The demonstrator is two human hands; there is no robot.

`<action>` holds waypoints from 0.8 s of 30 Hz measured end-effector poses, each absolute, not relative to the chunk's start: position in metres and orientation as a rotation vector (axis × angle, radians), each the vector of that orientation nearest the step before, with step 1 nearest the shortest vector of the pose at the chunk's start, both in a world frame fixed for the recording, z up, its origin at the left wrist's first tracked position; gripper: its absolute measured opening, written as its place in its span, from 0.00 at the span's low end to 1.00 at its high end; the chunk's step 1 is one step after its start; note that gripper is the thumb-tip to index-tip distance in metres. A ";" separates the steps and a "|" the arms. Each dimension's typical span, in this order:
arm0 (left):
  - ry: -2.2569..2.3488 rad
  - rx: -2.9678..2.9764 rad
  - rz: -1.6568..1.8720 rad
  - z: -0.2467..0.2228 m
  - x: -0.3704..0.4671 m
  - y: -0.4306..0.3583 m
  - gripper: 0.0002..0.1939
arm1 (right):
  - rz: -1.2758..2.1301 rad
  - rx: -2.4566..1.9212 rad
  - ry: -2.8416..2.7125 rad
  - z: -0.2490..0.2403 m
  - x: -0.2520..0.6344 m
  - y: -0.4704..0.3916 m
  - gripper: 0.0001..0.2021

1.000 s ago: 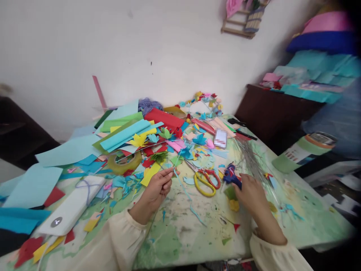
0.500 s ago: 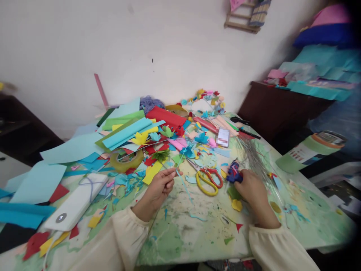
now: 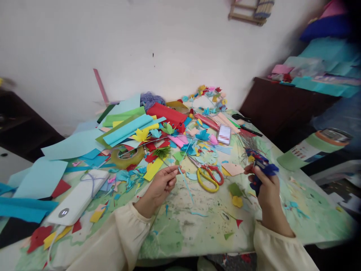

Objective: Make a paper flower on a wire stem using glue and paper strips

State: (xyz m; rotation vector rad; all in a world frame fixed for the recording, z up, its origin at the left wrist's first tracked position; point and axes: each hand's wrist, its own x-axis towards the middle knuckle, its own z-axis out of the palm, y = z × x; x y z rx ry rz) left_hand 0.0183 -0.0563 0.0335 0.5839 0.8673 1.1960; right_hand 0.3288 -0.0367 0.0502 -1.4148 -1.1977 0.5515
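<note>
Here, left of the metal scissors with yellow and red handles (image 3: 203, 166), I see the left hand (image 3: 160, 185) pinching a narrow, light-blue, paper-like strip (image 3: 187, 186) between thumb and fingertips; right of the scissors, the right hand (image 3: 267, 186) curls its fingers around a dark-blue bundle (image 3: 256, 154).

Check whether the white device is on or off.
On: the white device shows lit digits on its round display.

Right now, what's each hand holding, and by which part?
Left hand: light-blue strip, pinched above its loose tail. Right hand: dark-blue bundle, exact hold point unclear.
</note>
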 end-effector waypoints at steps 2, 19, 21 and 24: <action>0.861 0.591 1.192 0.032 0.019 -0.056 0.15 | 0.827 -1.189 -1.025 0.057 0.317 -0.046 0.15; 0.909 0.578 1.074 0.027 0.031 -0.060 0.15 | 1.270 -1.126 -1.152 0.015 0.226 -0.077 0.22; 0.906 0.594 1.064 0.026 0.032 -0.061 0.16 | 1.296 -1.123 -1.124 0.015 0.226 -0.078 0.22; 0.894 0.632 1.053 0.025 0.034 -0.063 0.16 | 1.471 -1.052 -0.989 0.019 0.228 -0.077 0.24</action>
